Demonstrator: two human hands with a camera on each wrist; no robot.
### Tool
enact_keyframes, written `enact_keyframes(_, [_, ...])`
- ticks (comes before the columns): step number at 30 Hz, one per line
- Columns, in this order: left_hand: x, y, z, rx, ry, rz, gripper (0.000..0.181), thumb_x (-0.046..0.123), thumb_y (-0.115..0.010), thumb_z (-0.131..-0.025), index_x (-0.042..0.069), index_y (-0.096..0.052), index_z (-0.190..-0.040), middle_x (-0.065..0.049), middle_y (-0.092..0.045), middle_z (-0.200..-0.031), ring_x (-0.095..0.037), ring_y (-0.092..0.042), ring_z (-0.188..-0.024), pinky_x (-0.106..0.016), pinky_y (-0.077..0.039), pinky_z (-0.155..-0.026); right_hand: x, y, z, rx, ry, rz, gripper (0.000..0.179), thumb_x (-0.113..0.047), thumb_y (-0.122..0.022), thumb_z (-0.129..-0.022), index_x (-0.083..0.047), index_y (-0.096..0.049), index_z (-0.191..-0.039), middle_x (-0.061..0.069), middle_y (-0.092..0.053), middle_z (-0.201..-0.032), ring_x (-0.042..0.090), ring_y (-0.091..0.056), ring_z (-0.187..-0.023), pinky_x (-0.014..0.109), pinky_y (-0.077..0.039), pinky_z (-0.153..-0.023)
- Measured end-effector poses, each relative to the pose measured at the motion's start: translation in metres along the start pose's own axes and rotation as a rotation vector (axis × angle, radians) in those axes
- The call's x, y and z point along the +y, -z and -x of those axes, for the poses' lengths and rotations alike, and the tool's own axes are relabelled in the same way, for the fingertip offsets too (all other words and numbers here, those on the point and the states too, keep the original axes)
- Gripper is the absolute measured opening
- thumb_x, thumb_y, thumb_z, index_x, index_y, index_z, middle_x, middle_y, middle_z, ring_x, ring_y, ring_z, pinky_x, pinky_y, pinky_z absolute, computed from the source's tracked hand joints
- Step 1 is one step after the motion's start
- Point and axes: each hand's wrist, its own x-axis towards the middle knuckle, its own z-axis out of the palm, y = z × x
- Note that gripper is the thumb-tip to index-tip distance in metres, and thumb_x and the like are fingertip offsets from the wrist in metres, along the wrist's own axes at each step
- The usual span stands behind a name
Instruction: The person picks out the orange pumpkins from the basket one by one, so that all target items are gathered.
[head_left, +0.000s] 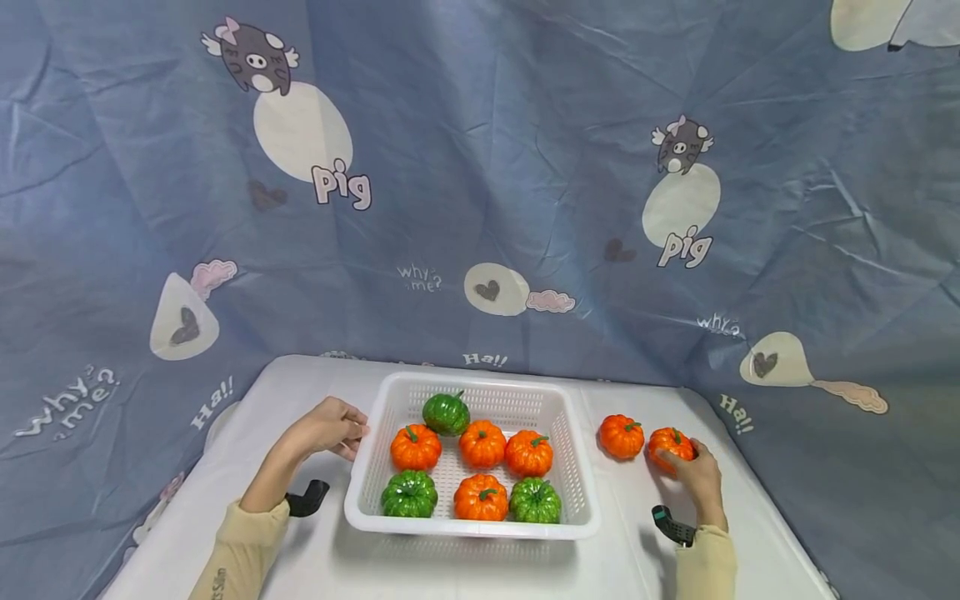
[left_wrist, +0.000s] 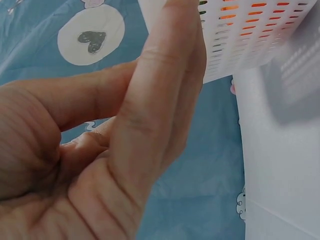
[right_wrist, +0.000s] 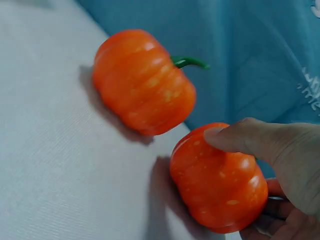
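One orange pumpkin (right_wrist: 215,182) is held between thumb and fingers of the right hand (head_left: 701,479); I see a second pumpkin (head_left: 621,437) just left of those fingers, and a white basket (head_left: 420,525) farther left, its opposite edge beside the left hand's (head_left: 328,425) loosely bent fingers.

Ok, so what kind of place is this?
Possibly a makeshift recording setup: a printed blue cloth hangs behind a white table that holds a basket and shiny pumpkins. Nothing beyond the cloth shows.
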Motion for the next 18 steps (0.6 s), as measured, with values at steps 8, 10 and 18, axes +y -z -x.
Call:
enact_keyframes(8, [-0.001,0.0,0.001,-0.002,-0.01,0.006,0.033,0.0,-0.055,-0.093,-0.02,-0.053,-0.12,-0.018,-0.067,-0.089,-0.017,-0.066,-0.067,-0.033,-0.062,-0.063,-0.002,-0.005,0.001,-0.031,-0.021,-0.02,0.093,-0.035,-0.066,-0.089,0.012,-0.012,-0.148,0.038,-0.022,-0.148,0.051,-0.027,-0.136,0.059,-0.025,-0.115])
enact_keyframes(10, [-0.001,0.0,0.002,-0.004,-0.008,0.01,0.033,0.0,-0.055,-0.094,-0.02,-0.053,-0.12,-0.018,-0.067,-0.089,-0.018,-0.067,-0.067,-0.033,-0.062,-0.063,-0.004,-0.003,0.003,-0.047,-0.025,-0.035,0.097,-0.037,-0.067,-0.088,0.011,-0.008,-0.149,0.038,-0.019,-0.15,0.05,-0.024,-0.138,0.059,-0.024,-0.116])
enact_keyframes(18, [0.001,0.001,0.002,-0.004,-0.018,0.01,0.033,-0.001,-0.055,-0.094,-0.02,-0.053,-0.12,-0.019,-0.067,-0.089,-0.018,-0.067,-0.067,-0.034,-0.062,-0.063,-0.04,0.013,0.013,-0.006,0.131,-0.034,0.095,-0.031,-0.071,-0.087,0.004,-0.012,-0.152,0.03,-0.02,-0.154,0.048,-0.021,-0.141,0.06,-0.025,-0.115])
